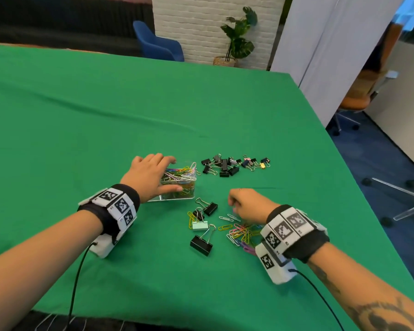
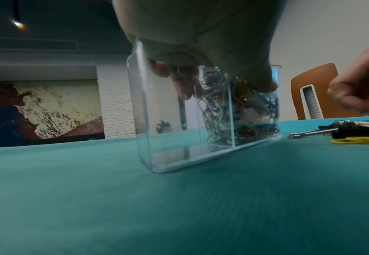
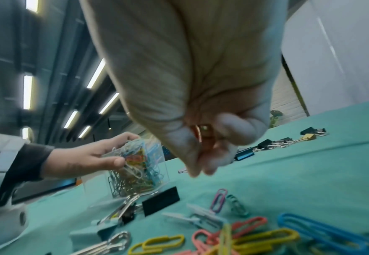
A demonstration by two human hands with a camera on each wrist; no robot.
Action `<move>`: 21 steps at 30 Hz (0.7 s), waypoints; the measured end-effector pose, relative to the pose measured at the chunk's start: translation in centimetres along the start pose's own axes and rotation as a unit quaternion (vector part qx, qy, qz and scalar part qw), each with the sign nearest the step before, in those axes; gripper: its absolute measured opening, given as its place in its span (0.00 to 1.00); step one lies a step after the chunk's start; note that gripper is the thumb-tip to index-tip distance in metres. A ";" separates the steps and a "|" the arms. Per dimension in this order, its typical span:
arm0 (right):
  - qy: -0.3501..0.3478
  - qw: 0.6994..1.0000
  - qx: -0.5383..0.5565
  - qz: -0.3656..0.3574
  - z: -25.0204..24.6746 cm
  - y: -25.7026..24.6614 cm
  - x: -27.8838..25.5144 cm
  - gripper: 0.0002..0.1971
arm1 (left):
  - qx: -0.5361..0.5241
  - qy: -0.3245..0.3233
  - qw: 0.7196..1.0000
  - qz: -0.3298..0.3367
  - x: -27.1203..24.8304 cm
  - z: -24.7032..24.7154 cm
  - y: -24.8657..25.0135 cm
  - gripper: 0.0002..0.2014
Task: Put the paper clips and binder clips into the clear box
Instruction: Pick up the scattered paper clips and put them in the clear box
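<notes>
Loose paper clips (image 1: pixel 243 232) near the bench's front edge feed the pinching right hand (image 1: pixel 245 203), contents unclear, which should drop over the clear box (image 1: pixel 179 185), gripped steady by the left hand (image 1: pixel 151 173).

The head camera looks forward and down over the green surface (image 1: pixel 153 111). Each wrist camera sits low, close under its palm, facing along the fingers. All three views share the clear box (image 1: pixel 184 185) and the scattered clips (image 1: pixel 243 232).
</notes>
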State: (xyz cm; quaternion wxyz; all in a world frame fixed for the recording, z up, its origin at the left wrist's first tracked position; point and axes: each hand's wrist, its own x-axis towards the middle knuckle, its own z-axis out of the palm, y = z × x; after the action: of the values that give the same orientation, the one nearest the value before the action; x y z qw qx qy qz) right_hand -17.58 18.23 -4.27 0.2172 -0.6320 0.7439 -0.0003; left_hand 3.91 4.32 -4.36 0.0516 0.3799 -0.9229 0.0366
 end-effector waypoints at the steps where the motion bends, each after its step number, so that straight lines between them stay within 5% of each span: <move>1: 0.017 1.000 -0.013 -0.009 -0.1 0.2 -0.2 0.14 | -0.002 -0.001 1.000 0.000 0.0 0.0 0.0 0.58; 5: -0.112 0.985 -0.091 -0.095 1.3 -0.5 -0.8 0.32 | -0.006 0.001 1.000 0.001 -0.1 0.0 0.0 0.57; 8: -0.175 0.970 -0.136 -0.102 1.8 -0.5 -1.5 0.36 | -0.010 0.006 1.000 0.002 -0.1 0.0 0.0 0.57; 13: -0.022 0.993 -0.073 -0.092 0.5 -2.5 -1.5 0.28 | -0.010 0.006 1.000 -0.002 -0.1 -0.1 0.0 0.57; 21: 0.018 0.999 -0.034 -0.022 0.2 -4.0 2.3 0.18 | -0.001 -0.001 1.000 -0.005 0.0 -0.2 -0.2 0.56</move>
State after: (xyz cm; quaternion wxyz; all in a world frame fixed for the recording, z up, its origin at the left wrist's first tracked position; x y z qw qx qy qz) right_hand -13.97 15.30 -4.11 0.1817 -0.6549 0.7335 0.0091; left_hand 4.06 4.23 -4.20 0.0509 0.3846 -0.9210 0.0352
